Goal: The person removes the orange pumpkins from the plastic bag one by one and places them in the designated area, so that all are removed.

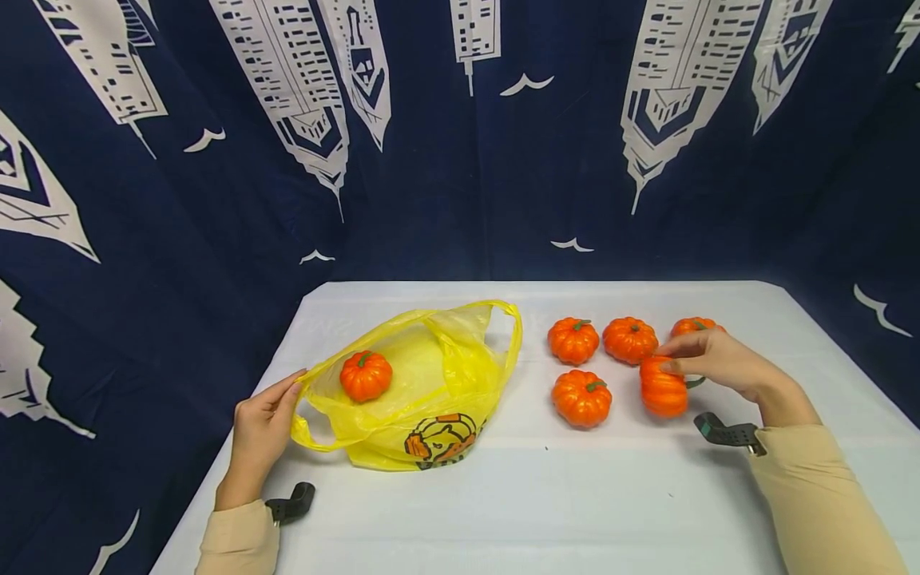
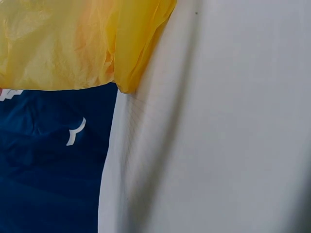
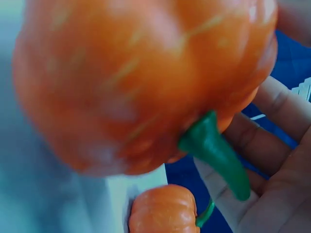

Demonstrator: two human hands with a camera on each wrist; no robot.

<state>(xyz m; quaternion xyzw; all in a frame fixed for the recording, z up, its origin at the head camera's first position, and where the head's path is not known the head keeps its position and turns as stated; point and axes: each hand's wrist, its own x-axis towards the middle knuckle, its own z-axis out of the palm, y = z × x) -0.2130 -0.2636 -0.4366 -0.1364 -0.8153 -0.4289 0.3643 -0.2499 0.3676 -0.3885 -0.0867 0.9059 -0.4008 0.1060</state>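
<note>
A yellow plastic bag (image 1: 413,435) lies spread on the table's left half, its mouth facing up. One small orange pumpkin (image 1: 366,376) is inside its opening. My left hand (image 1: 260,431) pinches the bag's left edge by the handle; the left wrist view shows the hanging bag side (image 2: 58,48). At the right, my right hand (image 1: 726,363) grips another pumpkin (image 1: 663,389) between thumb and fingers. It is tipped sideways, its green stem (image 3: 218,155) pointing right in the head view. Whether it touches the table I cannot tell.
Beside the held pumpkin sit a front pumpkin (image 1: 582,398), a back-left pumpkin (image 1: 573,341) and a back-middle pumpkin (image 1: 629,340). My right hand partly hides a back-right pumpkin (image 1: 695,325). A white cloth (image 1: 503,519) covers the table; a dark blue patterned curtain (image 1: 460,200) hangs behind.
</note>
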